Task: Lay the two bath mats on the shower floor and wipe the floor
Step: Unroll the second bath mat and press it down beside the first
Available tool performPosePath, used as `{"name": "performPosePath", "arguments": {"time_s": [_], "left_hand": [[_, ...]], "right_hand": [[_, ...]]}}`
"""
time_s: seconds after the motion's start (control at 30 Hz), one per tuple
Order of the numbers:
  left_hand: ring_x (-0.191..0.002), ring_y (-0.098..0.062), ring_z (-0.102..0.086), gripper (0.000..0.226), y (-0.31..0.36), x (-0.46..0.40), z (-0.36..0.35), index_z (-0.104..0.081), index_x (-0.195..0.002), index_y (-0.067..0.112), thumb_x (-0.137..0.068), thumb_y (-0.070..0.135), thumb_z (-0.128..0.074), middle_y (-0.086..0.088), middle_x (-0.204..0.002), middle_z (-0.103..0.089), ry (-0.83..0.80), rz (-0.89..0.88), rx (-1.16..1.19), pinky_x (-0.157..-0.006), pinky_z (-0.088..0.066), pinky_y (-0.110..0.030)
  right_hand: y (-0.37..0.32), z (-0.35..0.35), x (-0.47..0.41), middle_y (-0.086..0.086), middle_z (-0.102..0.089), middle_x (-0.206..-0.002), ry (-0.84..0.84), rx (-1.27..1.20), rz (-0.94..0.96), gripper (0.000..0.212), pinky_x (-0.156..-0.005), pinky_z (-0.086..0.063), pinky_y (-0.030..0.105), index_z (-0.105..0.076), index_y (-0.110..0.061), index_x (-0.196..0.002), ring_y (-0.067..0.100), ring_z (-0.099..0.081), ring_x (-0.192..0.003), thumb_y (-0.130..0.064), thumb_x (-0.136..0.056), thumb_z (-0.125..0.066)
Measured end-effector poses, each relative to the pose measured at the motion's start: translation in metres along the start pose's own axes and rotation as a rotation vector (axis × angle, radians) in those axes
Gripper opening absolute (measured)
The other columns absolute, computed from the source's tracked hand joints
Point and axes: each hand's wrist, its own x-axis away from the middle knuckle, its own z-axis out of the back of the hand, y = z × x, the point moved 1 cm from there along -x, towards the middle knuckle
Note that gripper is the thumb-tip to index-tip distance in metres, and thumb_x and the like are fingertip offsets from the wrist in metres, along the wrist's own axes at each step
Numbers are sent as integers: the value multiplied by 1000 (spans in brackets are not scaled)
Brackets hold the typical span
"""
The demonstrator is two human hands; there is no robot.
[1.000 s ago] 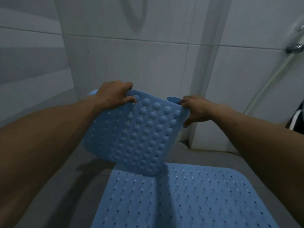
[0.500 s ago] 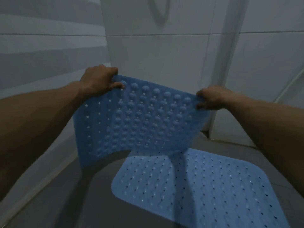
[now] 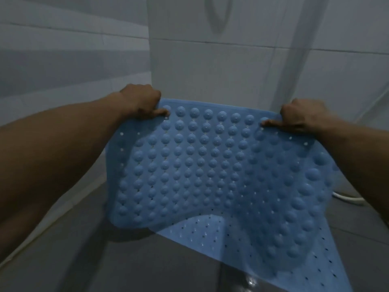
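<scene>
I hold a blue rubber bath mat (image 3: 210, 165) spread out in front of me, its suction-cup side facing me. My left hand (image 3: 141, 101) grips its top left corner and my right hand (image 3: 303, 115) grips its top right corner. The mat hangs down and curves toward me at the right. A second blue bath mat (image 3: 200, 230) with small holes lies flat on the dark grey shower floor (image 3: 147, 266), mostly hidden behind the held mat.
White tiled walls (image 3: 210, 60) close in at the back and left, meeting in a corner. A white hose (image 3: 345, 198) lies on the floor at the right, by my right forearm.
I have pulled the held mat wider apart and flatter, and it now covers most of the mat on the floor. The view has shifted left and closer.
</scene>
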Motion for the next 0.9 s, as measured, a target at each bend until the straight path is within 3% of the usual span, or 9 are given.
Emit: {"name": "performPosePath", "arguments": {"time_s": [0.1,0.23,0.33,0.5,0.6,0.7,0.8,0.9], "left_hand": [[-81,-30,-54,66,6,-3,-19,-58,-104,7,-91,67,-36,-18,-106,-63,7,-50,17,-71,-42,-37],[-96,-34,-61,69,5,0,-33,-62,-108,6,-93,66,-30,-19,-111,-64,-4,-130,25,-75,-43,-37],[-106,-33,-59,71,7,0,-33,-62,-113,6,-93,67,-30,-20,-119,-62,-99,-159,22,-84,-44,-38],[-101,-30,-59,73,32,-15,-48,-65,-107,6,-87,72,-38,-14,-112,-64,-363,-244,20,-98,-44,-42],[-92,-28,-64,62,59,-19,-60,-66,-88,12,-82,72,-50,-8,-96,-67,-573,-269,4,-97,-47,-44],[-81,-24,-64,63,87,-11,-78,-67,-92,9,-80,70,-56,-7,-89,-68,-727,-288,6,-95,-49,-41],[-99,-26,-59,76,111,5,-108,-61,-120,7,-83,71,-49,-10,-120,-63,-716,-330,-60,-97,-43,-33],[-106,-28,-57,82,126,18,-146,-62,-116,10,-80,80,-38,-12,-126,-60,-619,-436,-107,-96,-42,-35]], "right_hand": [[-4,-1,22,15,-64,-90,23,45,-80,83,-75,-49,39,-59,-16,-79,31,-56,-75,-90,-78,-23],[-16,5,50,17,-67,-102,15,102,-139,88,-71,-42,37,-66,-14,-93,34,-64,-89,-89,-80,-23],[-27,11,68,15,-64,-92,-68,127,-156,83,-70,-43,36,-58,-17,-84,32,-58,-78,-92,-77,-23],[-28,6,101,8,-56,-92,-421,40,-265,87,-79,-46,37,-56,-15,-82,30,-57,-86,-98,-64,-36],[-26,2,118,0,-67,-83,-678,22,-324,90,-81,-47,35,-67,-13,-78,22,-64,-81,-98,-58,-46],[-23,-15,136,-3,-70,-77,-820,35,-348,87,-80,-47,35,-73,-14,-78,18,-67,-77,-96,-56,-53],[-16,-62,148,0,-69,-85,-799,3,-294,95,-88,-51,35,-68,-8,-81,22,-67,-85,-97,-52,-53],[-13,-121,160,3,-57,-93,-702,-54,-255,96,-85,-49,37,-55,-15,-84,27,-59,-89,-104,-48,-44]]}}
